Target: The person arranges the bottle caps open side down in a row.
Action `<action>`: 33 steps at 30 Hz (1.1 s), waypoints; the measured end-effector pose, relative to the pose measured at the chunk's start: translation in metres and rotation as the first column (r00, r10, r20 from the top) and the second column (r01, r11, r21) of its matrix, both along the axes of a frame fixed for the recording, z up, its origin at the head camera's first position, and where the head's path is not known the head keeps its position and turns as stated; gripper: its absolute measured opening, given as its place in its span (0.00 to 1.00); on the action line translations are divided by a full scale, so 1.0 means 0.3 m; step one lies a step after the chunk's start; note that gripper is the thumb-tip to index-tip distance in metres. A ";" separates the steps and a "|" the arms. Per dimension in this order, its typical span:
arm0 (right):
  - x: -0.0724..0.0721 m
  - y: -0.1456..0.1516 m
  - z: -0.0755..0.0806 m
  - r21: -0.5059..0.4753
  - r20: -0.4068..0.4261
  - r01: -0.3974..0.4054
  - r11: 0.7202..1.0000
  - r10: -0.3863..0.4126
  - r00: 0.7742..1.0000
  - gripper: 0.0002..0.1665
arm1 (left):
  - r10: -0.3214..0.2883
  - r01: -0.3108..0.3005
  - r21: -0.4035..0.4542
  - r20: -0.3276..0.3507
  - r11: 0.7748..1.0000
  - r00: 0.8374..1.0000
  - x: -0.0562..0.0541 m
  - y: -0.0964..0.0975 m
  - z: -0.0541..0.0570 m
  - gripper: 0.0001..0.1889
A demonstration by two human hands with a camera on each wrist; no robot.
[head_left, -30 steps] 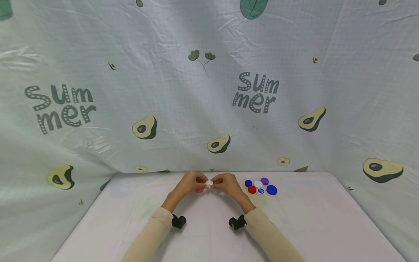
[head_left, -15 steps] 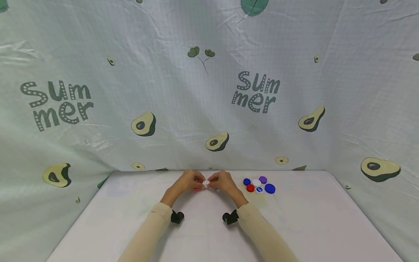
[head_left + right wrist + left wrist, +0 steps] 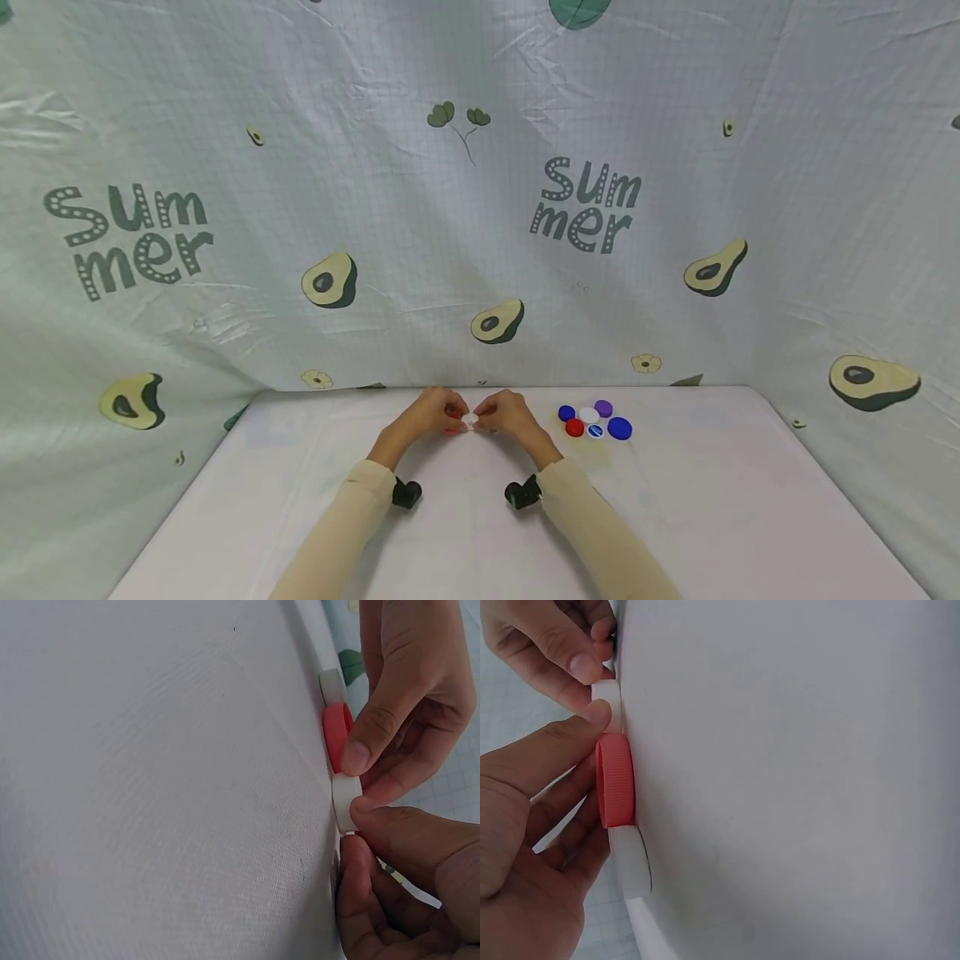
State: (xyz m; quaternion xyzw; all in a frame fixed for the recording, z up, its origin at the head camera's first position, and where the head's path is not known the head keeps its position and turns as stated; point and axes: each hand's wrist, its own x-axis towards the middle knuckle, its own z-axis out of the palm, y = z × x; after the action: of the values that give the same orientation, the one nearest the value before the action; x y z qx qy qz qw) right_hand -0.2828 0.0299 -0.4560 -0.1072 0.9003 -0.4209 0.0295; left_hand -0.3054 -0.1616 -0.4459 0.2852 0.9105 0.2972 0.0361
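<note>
A small white bottle cap (image 3: 607, 703) sits on the table between my hands, edge to edge with a ridged red bottle cap (image 3: 616, 780). Beyond the red one, a second white cap (image 3: 631, 861) continues the row in the left wrist view. My left hand (image 3: 432, 411) pinches the first white cap from the left, its thumb at the cap's edge and its other fingers partly hidden behind the caps. From the other side my right hand (image 3: 512, 412) pinches the same cap, thumb on its rim in the right wrist view. In the head view the hands partly cover the row.
Right of the hands lies a loose cluster of caps: blue (image 3: 619, 428), red (image 3: 574, 427), white (image 3: 588, 415), purple (image 3: 603, 408) and several others. A printed curtain (image 3: 420, 250) rises at the back edge of the white table (image 3: 480, 533).
Both hands have shifted slightly left with the white cap, bringing it closer to the red cap. The right forearm has moved left too. The cluster lies as before.
</note>
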 end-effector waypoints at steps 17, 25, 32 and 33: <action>0.017 0.064 0.034 0.030 -0.041 -0.058 0.998 0.059 0.997 0.10 | 0.036 -0.036 0.003 -0.001 0.999 0.999 0.016 0.026 0.029 0.14; 0.066 0.230 0.084 0.092 -0.106 -0.051 0.994 0.061 0.992 0.10 | -0.056 0.059 0.048 -0.047 0.997 0.997 0.065 0.122 0.052 0.16; 0.100 0.364 0.120 0.121 -0.164 -0.017 0.993 0.037 0.986 0.10 | -0.161 0.167 0.054 -0.097 0.985 0.982 0.082 0.250 0.056 0.16; 0.105 0.382 0.120 0.128 -0.170 -0.007 0.992 0.029 0.985 0.10 | -0.170 0.177 0.062 -0.097 0.982 0.981 0.084 0.271 0.054 0.16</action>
State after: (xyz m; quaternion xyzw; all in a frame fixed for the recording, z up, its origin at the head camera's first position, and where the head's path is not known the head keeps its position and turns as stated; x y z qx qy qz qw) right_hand -0.2514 0.1444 -0.4202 -0.1492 0.9233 -0.3519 -0.0375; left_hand -0.2801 -0.0804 -0.4297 0.3780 0.8719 0.3112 0.0102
